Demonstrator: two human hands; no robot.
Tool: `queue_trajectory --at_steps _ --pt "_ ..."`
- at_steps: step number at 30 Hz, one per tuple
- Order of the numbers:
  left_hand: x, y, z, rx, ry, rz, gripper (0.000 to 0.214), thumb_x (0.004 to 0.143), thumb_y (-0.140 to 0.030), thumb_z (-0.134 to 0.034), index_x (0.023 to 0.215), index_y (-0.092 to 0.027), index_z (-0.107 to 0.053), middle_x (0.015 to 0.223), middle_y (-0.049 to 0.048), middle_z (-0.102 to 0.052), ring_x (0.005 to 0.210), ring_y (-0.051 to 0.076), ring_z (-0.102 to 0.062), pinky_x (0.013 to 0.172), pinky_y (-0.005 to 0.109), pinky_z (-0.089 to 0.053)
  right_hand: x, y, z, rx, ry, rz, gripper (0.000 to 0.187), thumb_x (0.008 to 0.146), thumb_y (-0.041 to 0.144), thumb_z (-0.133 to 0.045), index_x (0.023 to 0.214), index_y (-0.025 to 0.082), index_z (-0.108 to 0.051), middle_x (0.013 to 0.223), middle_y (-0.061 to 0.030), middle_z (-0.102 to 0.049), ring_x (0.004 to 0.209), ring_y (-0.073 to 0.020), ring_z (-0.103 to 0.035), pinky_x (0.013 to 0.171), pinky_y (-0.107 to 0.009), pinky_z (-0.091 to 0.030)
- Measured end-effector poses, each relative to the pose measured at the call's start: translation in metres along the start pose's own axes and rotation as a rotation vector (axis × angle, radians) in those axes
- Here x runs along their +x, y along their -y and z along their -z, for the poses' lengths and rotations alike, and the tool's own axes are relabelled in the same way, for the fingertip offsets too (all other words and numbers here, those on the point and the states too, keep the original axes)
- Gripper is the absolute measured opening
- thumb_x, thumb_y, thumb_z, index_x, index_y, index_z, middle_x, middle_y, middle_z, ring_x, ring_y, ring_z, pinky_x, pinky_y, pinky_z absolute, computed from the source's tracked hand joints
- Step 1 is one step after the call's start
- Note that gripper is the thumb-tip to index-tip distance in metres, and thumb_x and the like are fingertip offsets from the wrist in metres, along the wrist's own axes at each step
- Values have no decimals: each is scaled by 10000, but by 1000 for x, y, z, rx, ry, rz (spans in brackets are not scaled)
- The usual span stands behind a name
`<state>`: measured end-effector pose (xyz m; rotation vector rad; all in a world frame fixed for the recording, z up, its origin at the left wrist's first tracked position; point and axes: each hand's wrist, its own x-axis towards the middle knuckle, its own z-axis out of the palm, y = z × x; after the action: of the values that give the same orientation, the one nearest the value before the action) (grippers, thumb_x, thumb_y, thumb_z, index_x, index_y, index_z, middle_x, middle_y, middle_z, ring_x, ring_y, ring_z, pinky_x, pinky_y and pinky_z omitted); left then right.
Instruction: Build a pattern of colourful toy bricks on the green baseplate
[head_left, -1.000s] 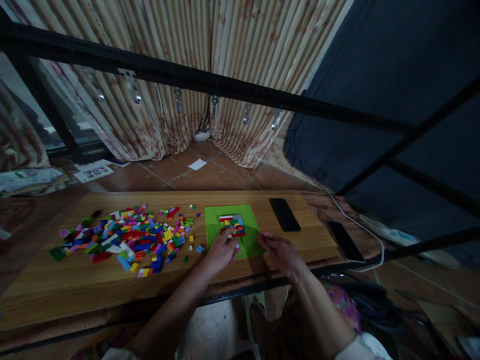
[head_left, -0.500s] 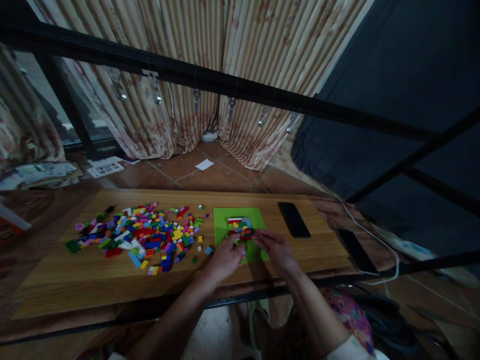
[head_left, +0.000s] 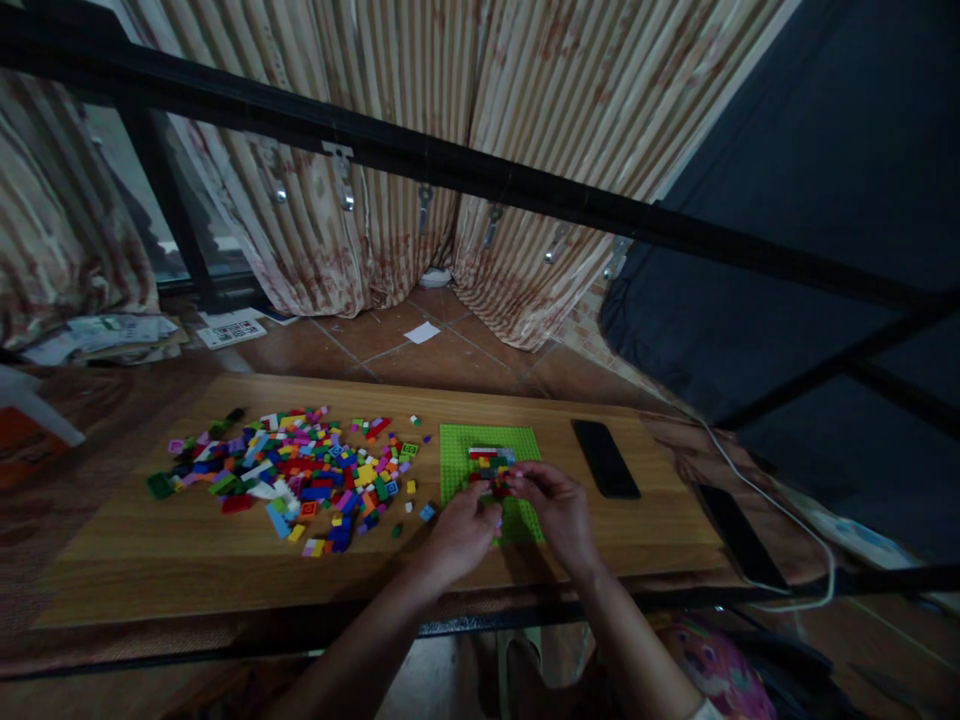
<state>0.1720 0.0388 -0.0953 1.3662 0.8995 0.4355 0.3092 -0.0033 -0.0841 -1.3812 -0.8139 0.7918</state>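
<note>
A green baseplate [head_left: 452, 445] lies on the wooden board, with a block of multicoloured toy bricks [head_left: 491, 458] built up on its middle. My left hand [head_left: 463, 530] is over the plate's near left part, its fingers closed at the front edge of the brick block. A small pinkish piece shows by its thumb, but what the fingers hold is hidden. My right hand [head_left: 555, 505] reaches in from the right, with thumb and forefinger pinched at the block's right side. Anything between those fingertips is too small to make out.
Loose toy bricks [head_left: 300, 470] are spread in a heap left of the plate. A black phone [head_left: 606, 458] lies to its right on the wooden board [head_left: 225, 585], and a second dark phone [head_left: 739, 535] with a white cable [head_left: 829, 570] is farther right. A dark metal rail [head_left: 517, 185] crosses above.
The whole view has shifted, so the board and bricks appear slightly farther right. Both hands stay at the brick block, with the right fingertips a little closer in over it.
</note>
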Motion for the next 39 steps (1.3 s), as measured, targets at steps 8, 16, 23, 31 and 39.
queue_trajectory --at_steps 8,16,23,31,39 --pt "-2 4 -2 63 -43 -26 464 842 -284 -462 1281 -140 -507 687 22 -625 646 174 -587 618 261 -439 10 -6 1 -162 45 9 270 730 434 -692 864 201 -668 815 -37 -710 740 -199 -662 676 -324 -535" --pt "0 -4 13 67 -105 3 494 859 -319 -442 1317 -136 -472 724 40 -646 626 181 -583 626 277 -435 37 -4 -13 -750 193 365 169 849 263 -532 872 227 -695 899 -52 -680 858 -213 -610 779 -353 -466" --pt "10 -3 16 24 -67 28 461 854 -288 -432 1293 -157 -483 648 2 -594 547 149 -537 554 250 -414 42 -20 -28 -792 198 439 163 851 240 -553 873 250 -715 909 -43 -686 961 -231 -540 881 -390 -419" --pt "15 -6 19 -7 -62 113 560 834 -248 -429 1387 -178 -390 621 -30 -582 485 113 -503 515 214 -411 41 -32 -31 -859 66 417 156 823 264 -596 850 263 -749 1098 -77 -598 1058 -257 -486 908 -416 -406" --pt "17 -7 19 40 -55 72 525 825 -240 -425 1345 -169 -442 599 -25 -585 474 122 -512 496 219 -406 43 -26 -26 -835 -13 352 174 775 307 -619 879 233 -737 1120 -94 -598 1068 -276 -498 942 -446 -397"
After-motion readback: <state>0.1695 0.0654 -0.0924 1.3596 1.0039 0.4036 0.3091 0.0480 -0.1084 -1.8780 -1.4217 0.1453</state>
